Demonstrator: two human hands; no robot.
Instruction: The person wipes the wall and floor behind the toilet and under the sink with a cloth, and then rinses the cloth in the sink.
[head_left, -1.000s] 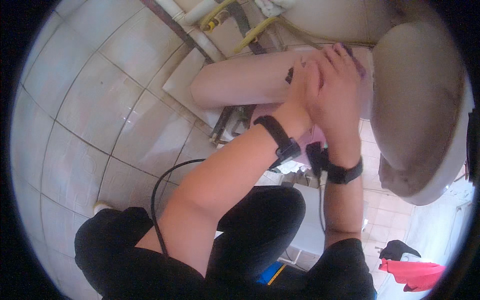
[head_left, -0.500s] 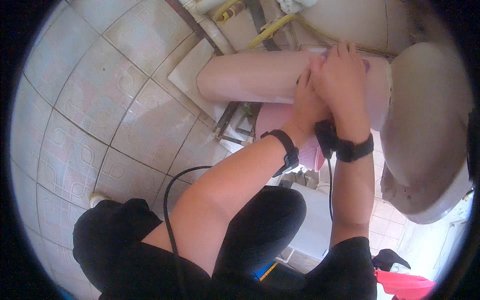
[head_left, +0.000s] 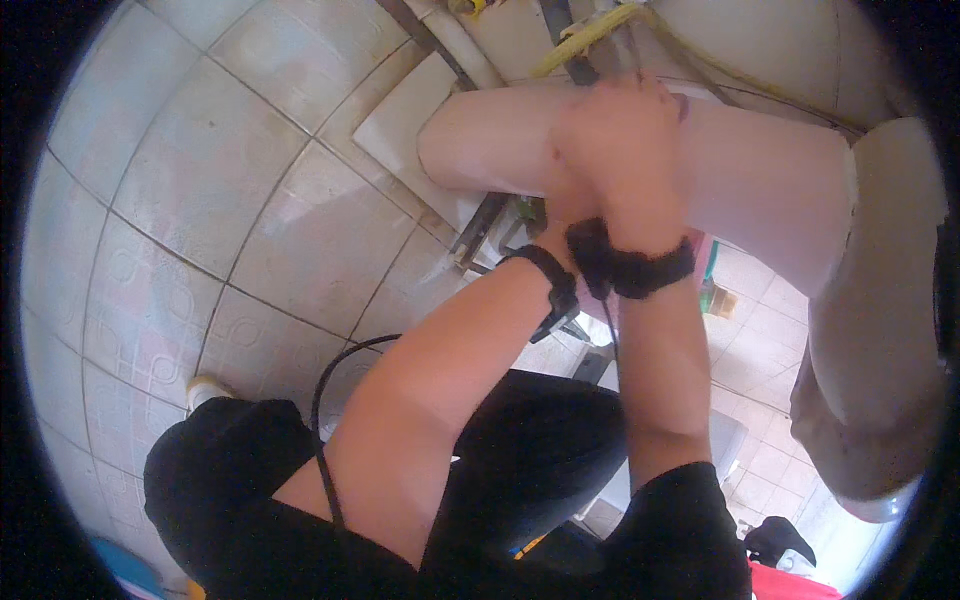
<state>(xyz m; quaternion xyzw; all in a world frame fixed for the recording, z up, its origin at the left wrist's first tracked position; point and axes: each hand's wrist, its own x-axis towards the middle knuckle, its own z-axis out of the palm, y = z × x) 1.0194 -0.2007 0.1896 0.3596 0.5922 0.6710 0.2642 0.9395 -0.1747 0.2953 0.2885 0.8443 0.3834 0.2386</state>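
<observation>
While right hand (head_left: 628,165) overlaps left hand (head_left: 570,203) on one pale pink column (head_left: 765,180), blur hides fingers; can't tell if pinching or spread. One dark purple bit (head_left: 683,106) at grip's right edge. Column axis runs crosswise through grip: left to one slab (head_left: 405,115), right to one basin (head_left: 890,240). Below grip: one pink container (head_left: 702,252), contents hidden. Beyond grip: one yellow hose (head_left: 592,40).
</observation>
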